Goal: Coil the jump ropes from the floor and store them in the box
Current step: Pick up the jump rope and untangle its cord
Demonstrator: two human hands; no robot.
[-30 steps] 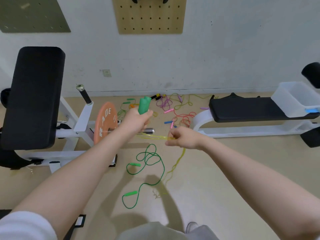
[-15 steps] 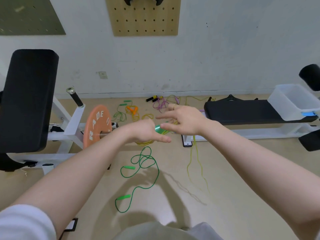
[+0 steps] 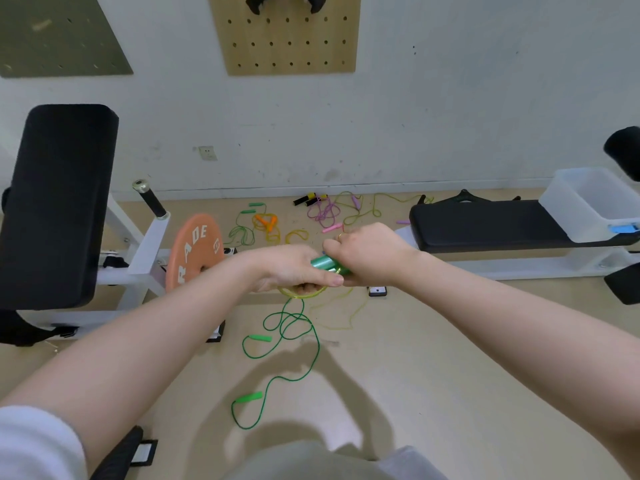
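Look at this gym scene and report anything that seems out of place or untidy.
Jump ropes lie loose on the floor: a green rope sprawls uncoiled in front of the person, and pink, orange and yellow-green ropes tangle by the wall. The box on the bench looks empty.

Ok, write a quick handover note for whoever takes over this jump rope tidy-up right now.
Left hand: grips the green handles and a small coil of thin yellow-green rope.
Right hand: closed at the handles' other end.
The rope's tail trails to the floor.
Translucent white plastic box: on the black bench at right; contents can't be seen.
Left: finish this coil, box it, then the dark green rope close by and the tangled ropes by the wall.
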